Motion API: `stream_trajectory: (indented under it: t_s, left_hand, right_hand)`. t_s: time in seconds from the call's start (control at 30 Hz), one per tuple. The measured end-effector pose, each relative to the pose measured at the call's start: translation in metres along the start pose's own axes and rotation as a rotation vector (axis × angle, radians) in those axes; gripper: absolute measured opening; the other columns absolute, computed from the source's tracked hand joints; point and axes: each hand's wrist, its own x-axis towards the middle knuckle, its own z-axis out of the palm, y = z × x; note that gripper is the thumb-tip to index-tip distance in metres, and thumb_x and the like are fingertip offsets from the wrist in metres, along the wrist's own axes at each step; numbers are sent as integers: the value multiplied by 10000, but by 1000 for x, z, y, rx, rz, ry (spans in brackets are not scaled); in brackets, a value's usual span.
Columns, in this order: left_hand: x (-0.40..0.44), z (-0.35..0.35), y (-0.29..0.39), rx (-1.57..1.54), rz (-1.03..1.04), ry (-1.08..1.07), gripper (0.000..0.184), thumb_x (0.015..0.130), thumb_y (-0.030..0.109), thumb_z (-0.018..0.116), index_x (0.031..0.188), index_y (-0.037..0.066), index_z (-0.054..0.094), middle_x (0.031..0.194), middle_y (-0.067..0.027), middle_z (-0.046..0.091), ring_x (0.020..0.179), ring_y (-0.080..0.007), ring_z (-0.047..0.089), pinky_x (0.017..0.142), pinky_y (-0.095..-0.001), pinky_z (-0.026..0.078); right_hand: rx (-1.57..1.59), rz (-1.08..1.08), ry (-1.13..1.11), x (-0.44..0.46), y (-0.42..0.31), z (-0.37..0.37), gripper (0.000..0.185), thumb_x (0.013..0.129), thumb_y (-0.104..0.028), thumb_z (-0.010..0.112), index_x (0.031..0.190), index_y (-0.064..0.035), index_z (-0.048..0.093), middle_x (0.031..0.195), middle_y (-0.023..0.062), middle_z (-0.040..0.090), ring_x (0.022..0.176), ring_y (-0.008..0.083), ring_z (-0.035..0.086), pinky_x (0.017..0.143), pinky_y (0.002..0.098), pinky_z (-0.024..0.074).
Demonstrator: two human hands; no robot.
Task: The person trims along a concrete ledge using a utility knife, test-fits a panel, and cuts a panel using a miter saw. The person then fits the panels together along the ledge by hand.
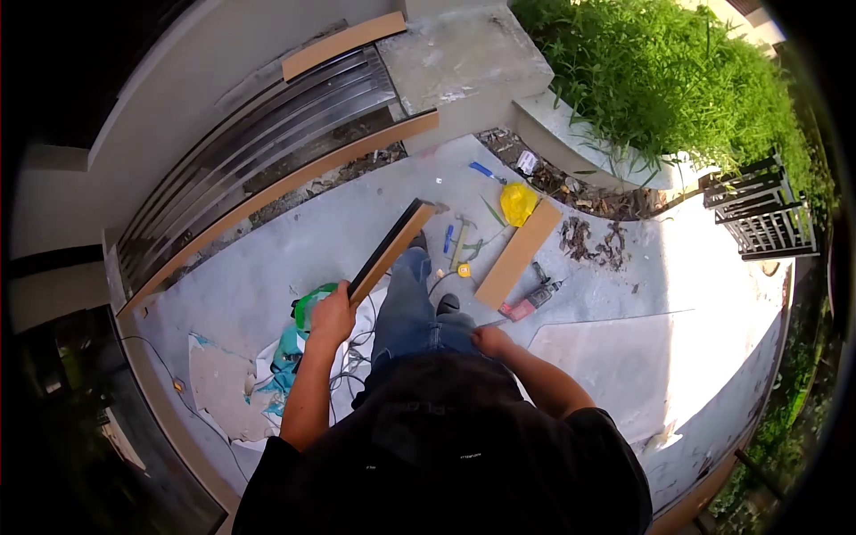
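My left hand [332, 316] is wrapped round the near end of a brown plank [395, 252] with a black edge. The plank slants up and away over the floor, left of my legs. By my right thigh, my right hand [492, 341] is closed; a thin greyish sliver shows beside its fingers, too small to name. On the floor ahead of that hand lie a red power tool [528, 303] and a wide brown board [519, 254]. A yellow tape measure [463, 269] rests near my feet, close to a blue-handled tool [448, 238].
A yellow bag [518, 205] touches the far end of the board. Slatted metal bars [294, 125] edged with brown planks run along the left wall. Cables and a torn sack [223, 383] lie at left. A planter with greenery [660, 71] and a black rack [767, 209] stand right.
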Motion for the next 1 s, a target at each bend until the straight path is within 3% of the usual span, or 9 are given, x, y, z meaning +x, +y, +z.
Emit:
stream_trajectory:
  t_s: [0.13,0.27,0.43,0.57,0.73,0.77,0.8,0.83,1.0]
  left_hand:
    - [124,-32,40,101,223,-86,387,949,235,684,1243,52,512,1005,-238,736,881,-460,714,778,-572,558]
    - [206,-74,111,130,356,-191,367,951,198,669,1242,43,508,1036,-227,728,891,-440,719,780,-547,567]
    - [282,-118,204,146,461,-191,411,930,118,630,1309,36,496,1055,-226,722,896,-421,728,766,-520,579]
    - [327,-140,280,115,531,-149,562,940,153,646,1453,63,435,1009,-216,731,871,-438,721,743,-520,566]
    - [446,-96,361,53,539,-137,688,892,121,666,1520,46,398,1007,-211,735,845,-413,733,713,-507,570]
    - [478,-80,374,36,555,-135,704,882,114,658,1531,35,394,991,-209,740,828,-399,737,695,-499,573]
    - [506,-62,386,15,573,-136,721,873,106,649,1541,23,390,975,-207,745,811,-385,742,677,-492,576]
    - [530,-46,396,7,589,-134,731,867,113,646,1543,8,389,959,-205,750,808,-369,747,672,-483,580]
    - [646,62,422,20,667,-7,681,876,132,623,1513,-20,440,867,-171,754,785,-315,756,644,-460,581]
  right_hand:
    - [143,266,212,28,-15,-72,458,1008,-403,454,1092,-33,710,1140,297,700,1101,478,659,985,564,494]
    - [288,341,418,11,-19,-147,458,991,-404,494,995,-7,723,976,298,715,976,506,679,890,554,524]
    - [774,343,320,-44,-48,-237,416,976,-345,593,935,53,708,754,147,676,756,187,635,725,399,503]
    - [809,368,66,-8,-23,-276,441,1002,-394,609,1039,29,731,927,150,732,870,223,658,808,405,520]
    - [1043,149,35,156,25,-382,429,1071,-427,556,1202,-36,675,895,9,604,859,109,540,795,261,447]
    - [1173,126,198,206,26,-408,447,1097,-416,502,1308,-42,628,994,12,622,916,107,558,815,272,460]
    - [1153,-30,272,260,40,-428,603,1068,-532,483,1465,-79,477,1354,93,592,1221,199,585,957,342,476]
    - [1542,84,348,313,52,-429,637,1078,-527,457,1546,-101,392,1515,129,502,1349,252,535,1063,398,444]
    - [1640,-265,389,523,113,-420,502,1090,-454,436,1455,-110,447,1410,123,540,1260,260,562,1040,432,472]
